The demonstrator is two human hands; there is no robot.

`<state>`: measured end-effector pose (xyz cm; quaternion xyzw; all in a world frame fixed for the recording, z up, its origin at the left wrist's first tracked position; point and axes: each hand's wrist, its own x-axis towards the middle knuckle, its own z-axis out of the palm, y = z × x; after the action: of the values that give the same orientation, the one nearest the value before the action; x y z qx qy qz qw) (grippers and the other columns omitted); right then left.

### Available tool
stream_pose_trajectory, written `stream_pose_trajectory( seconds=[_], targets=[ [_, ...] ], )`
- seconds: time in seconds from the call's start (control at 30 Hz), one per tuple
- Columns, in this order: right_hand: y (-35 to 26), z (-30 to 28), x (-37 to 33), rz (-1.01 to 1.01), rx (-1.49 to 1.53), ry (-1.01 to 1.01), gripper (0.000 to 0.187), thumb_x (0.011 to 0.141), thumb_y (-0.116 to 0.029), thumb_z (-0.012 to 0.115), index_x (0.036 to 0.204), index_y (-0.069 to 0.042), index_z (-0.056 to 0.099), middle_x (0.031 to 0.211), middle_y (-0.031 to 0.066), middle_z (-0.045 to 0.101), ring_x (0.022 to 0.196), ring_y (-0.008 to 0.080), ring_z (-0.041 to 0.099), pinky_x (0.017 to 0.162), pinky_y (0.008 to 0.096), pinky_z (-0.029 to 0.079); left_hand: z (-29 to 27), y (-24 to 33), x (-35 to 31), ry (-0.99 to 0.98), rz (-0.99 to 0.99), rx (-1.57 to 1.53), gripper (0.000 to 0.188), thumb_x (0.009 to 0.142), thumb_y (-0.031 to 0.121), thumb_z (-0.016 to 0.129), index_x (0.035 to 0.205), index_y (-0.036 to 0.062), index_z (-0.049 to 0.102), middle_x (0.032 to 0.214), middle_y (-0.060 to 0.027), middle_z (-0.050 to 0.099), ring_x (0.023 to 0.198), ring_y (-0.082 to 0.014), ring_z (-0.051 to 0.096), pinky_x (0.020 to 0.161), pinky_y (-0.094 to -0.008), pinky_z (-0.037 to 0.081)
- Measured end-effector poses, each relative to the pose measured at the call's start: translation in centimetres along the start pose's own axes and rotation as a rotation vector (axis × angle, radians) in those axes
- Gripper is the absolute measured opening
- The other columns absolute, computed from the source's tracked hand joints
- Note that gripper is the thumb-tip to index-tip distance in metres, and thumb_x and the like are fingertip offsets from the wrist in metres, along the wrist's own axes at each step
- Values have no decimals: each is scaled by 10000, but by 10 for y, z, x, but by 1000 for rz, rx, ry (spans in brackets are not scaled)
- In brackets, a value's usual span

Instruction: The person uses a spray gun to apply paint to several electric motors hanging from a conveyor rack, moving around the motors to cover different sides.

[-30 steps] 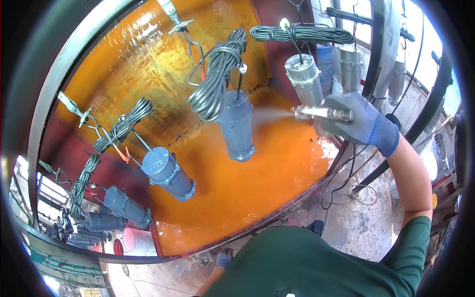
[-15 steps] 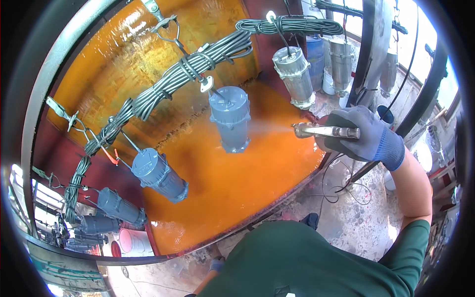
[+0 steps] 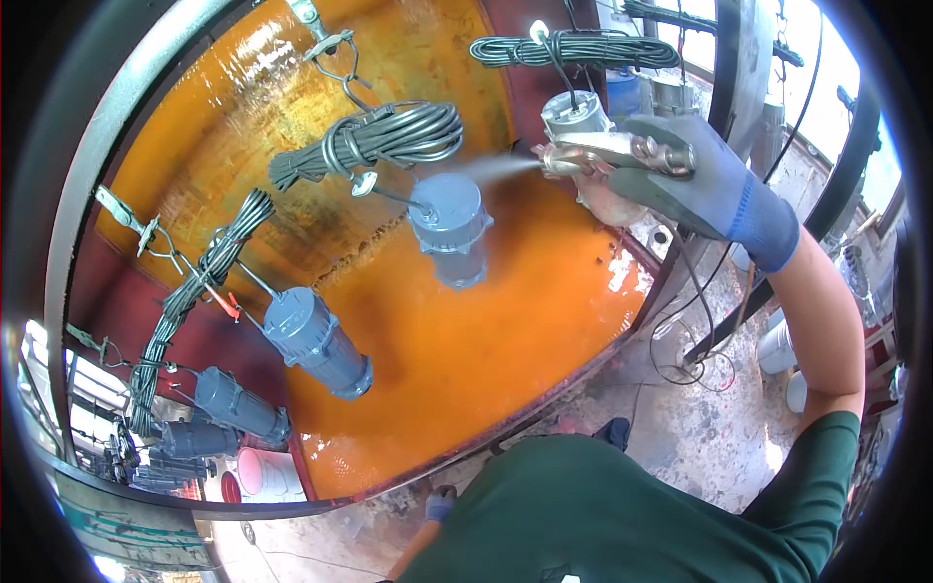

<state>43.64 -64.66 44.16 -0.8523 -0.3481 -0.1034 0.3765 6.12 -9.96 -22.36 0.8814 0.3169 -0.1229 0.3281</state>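
My right hand point(image 3: 708, 189), in a grey-blue glove, is closed around a metal spray gun point(image 3: 612, 153). A pale mist spreads leftward from its nozzle over the top of a hanging blue-grey cylinder point(image 3: 449, 228), which looks like a pump or motor housing. Above that cylinder hangs its coiled dark cable point(image 3: 389, 141). Partly behind the gun and hand is a bare silvery cylinder point(image 3: 575, 115). My left hand point(image 3: 440, 502), gloved too, is low beside my body, away from the cylinders; its fingers are too small to make out.
More blue-grey cylinders point(image 3: 316, 342) hang at the left with bundled cables point(image 3: 199, 291). Behind is an orange-coated booth wall point(image 3: 233, 126), and below it a wet orange basin point(image 3: 466, 360). White buckets point(image 3: 270, 473) stand lower left. A hose point(image 3: 705, 301) trails below the gun.
My right hand and the spray gun have risen, now in front of the silvery cylinder. The sprayed cylinder's cable coil has swung round, and the mist now meets its top. My left hand shows more.
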Motion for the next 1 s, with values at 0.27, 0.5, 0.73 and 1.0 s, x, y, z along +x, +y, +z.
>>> stream_pose_trajectory(
  seconds=[0.27,0.5,0.73,1.0],
  targets=[
    [-7,9,16,59,-172,-177,292,968,-295,751,1080,-38,669,838,99,744,787,223,744,741,370,587,-64,85,9,123,-102,-345,270,976,222,655,1120,14,751,1060,-213,754,991,-307,710,902,-434,546],
    [-4,19,-1,56,-166,-379,263,959,-304,739,1016,-48,718,796,72,759,813,214,760,786,357,597,-176,303,40,321,565,-744,258,1045,99,607,1233,-56,691,1157,-159,729,1105,-218,673,1031,-381,521],
    [9,6,-39,368,-86,-375,373,939,-354,778,1160,-59,721,974,153,761,906,305,744,841,418,570,-351,583,-25,733,1338,-159,630,983,78,656,1568,-10,438,1615,-204,422,1505,-369,396,1260,-462,296],
    [23,11,-81,267,186,78,538,935,-274,832,1363,-6,649,1142,168,720,1009,217,724,895,358,576,-384,682,-3,864,1574,-31,593,945,197,689,1488,2,549,1355,-259,613,1273,-416,573,1137,-493,418]
  ],
)
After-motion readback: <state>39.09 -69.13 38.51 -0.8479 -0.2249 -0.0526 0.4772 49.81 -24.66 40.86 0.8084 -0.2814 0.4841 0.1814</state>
